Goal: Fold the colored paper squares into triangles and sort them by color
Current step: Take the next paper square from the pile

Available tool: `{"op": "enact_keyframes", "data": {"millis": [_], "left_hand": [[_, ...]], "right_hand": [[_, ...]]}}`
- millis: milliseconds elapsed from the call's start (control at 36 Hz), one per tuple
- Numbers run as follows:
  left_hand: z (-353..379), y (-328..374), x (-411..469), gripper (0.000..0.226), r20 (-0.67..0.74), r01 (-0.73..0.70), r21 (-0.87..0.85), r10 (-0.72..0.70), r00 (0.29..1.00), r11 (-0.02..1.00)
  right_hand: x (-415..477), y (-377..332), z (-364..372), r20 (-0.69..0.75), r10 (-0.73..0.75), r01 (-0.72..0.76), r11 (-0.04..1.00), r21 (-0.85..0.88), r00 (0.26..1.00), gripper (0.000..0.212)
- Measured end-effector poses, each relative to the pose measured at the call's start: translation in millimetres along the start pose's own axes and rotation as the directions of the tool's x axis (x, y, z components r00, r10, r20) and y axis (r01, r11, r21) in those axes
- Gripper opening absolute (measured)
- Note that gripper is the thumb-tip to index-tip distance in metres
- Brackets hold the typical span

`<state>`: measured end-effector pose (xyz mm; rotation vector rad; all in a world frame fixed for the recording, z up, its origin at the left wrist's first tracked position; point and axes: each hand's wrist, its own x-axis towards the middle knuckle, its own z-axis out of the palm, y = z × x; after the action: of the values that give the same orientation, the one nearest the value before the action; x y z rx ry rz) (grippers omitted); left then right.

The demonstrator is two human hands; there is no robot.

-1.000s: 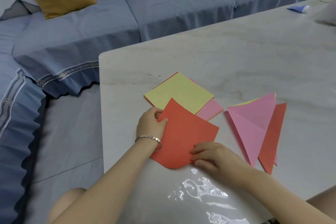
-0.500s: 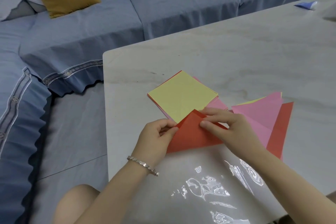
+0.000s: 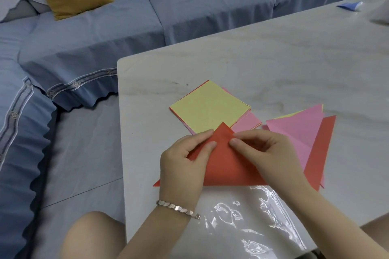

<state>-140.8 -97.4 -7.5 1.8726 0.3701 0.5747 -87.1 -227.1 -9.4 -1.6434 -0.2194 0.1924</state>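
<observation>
Head view: red triangle (image 3: 229,169) pinched at its apex
Left hand (image 3: 183,166) and right hand (image 3: 267,153) both grip it, just nearside of the yellow stack (image 3: 208,107); long edge lies crosswise, toward the wrists

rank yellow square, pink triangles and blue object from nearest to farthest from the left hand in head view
1. yellow square, just ahead of the left hand
2. pink triangles, beyond the right hand
3. blue object, far right corner

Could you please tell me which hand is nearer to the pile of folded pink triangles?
Right. The right hand lies directly beside the folded pink triangles, partly covering them in this view; the left hand sits farther off, on the other side of the red paper.
</observation>
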Motion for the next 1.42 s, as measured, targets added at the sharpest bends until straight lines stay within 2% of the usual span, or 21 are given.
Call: {"op": "enact_keyframes", "data": {"millis": [222, 556, 917, 1139, 1278, 1361, 1417], "left_hand": [[-3.7, -0.6, -1.2, 0.033, -0.002, -0.065, 0.015, 0.065, 0.998, 0.998], [-4.9, 1.1, -2.8, 0.032, 0.028, -0.044, 0.034, 0.043, 0.999, 0.998], [-5.4, 1.4, -3.3, 0.028, 0.052, 0.023, -0.037, -0.021, 0.998, 0.999], [-6.0, -1.3, -6.2, 0.029, 0.037, -0.022, -0.001, 0.022, 0.999, 1.000], [-7.7, 0.8, -5.7, 0.039, 0.061, 0.096, 0.008, -0.097, 0.993, 0.995], [-11.0, -1.1, -3.5, 0.045, 0.190, 0.193, -0.003, -0.189, 0.963, 0.981], [-14.0, -3.8, -3.0, 0.041, 0.279, 0.190, 0.064, -0.201, 0.939, 0.980]], "right_hand": [[-4.7, -2.2, 2.7, -0.018, -0.028, 0.030, 0.996, 0.086, 0.999, 0.025], [-8.2, -5.8, -0.4, 0.004, -0.055, 0.055, 0.998, -0.032, 0.998, 0.027], [-4.6, -1.8, -2.0, 0.029, -0.032, 0.032, 0.999, -0.014, 0.999, 0.028], [-4.6, -0.4, -4.2, 0.057, -0.035, 0.038, 0.998, -0.049, 0.998, 0.028], [-1.4, 0.5, -7.3, 0.147, -0.065, 0.085, 0.987, -0.137, 0.987, 0.034], [3.6, -0.4, -10.5, 0.308, -0.038, 0.119, 0.961, -0.249, 0.951, 0.031], [8.1, -3.3, -12.1, 0.429, 0.004, 0.156, 0.929, -0.337, 0.903, 0.029]]}}
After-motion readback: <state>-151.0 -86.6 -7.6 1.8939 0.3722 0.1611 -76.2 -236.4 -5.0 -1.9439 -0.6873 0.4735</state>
